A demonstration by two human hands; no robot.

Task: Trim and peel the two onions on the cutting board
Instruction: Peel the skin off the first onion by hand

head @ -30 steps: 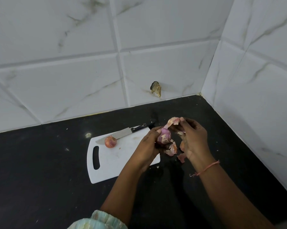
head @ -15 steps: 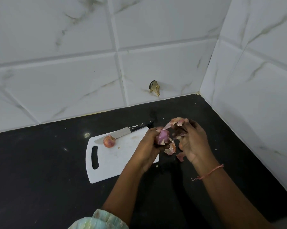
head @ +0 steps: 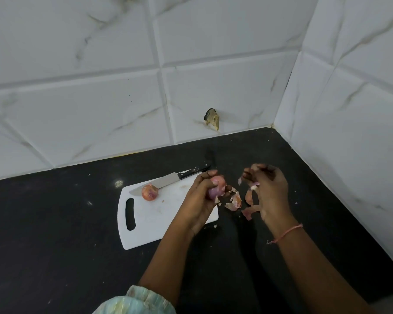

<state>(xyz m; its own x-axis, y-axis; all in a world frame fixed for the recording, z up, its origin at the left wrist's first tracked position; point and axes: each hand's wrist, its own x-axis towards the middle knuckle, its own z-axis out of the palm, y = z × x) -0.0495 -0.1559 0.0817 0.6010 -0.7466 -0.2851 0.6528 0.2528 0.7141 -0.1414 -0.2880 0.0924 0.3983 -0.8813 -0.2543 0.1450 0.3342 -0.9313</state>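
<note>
Papery pink skin (head: 254, 185) pinched in right hand (head: 268, 191); left hand (head: 200, 198) grips half-peeled onion (head: 217, 188); peeling step; next likely drop skin, strip remainder

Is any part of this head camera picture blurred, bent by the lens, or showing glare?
Head view: the right hand and the peel scraps under it are motion-blurred; the knife and cutting board look sharp; the wide lens bends the tile joints; a small bright glare spot lies on the black counter.
</note>
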